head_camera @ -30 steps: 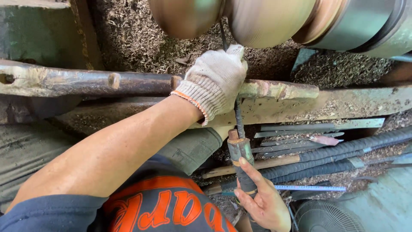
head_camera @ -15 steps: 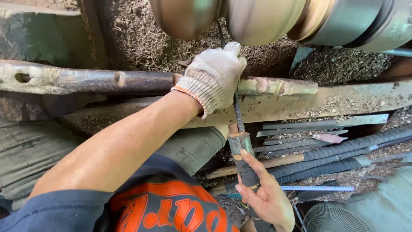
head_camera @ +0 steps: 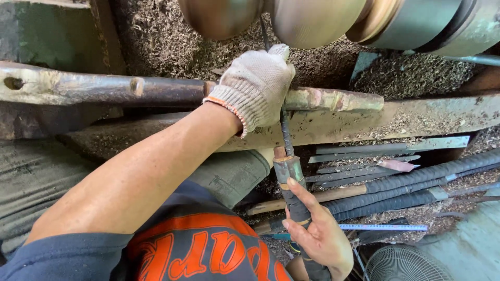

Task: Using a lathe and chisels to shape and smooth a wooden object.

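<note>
From the head camera, the only view, we look down on a wood lathe with a rounded, pale brown workpiece (head_camera: 271,18) at the far edge of the scene, its surface smooth and blurred, with a narrow groove where the tool meets it. Our left hand (head_camera: 258,83), in a white knit glove, is closed around the shaft of a long turning tool (head_camera: 288,166) and rests on the rusty tool rest bar (head_camera: 104,91) that runs from left to right. Our bare right hand (head_camera: 320,234), nearer to us, is wrapped around the tool's dark handle, the forefinger stretched up along it, so both hands are clamped on the same tool. The tool stands nearly upright in the scene, its thin tip reaching far up to the groove. We judge the shaping well along: the blank is already round and smooth on both sides of the groove, and what is left looks like deepening or finishing that cut. Wood shavings (head_camera: 156,41) cover the lathe bed behind the bar. To the right, below the bed, lie more long tools (head_camera: 396,184), a steel ruler (head_camera: 383,227) and, near the corner, a fan (head_camera: 411,265).
</note>
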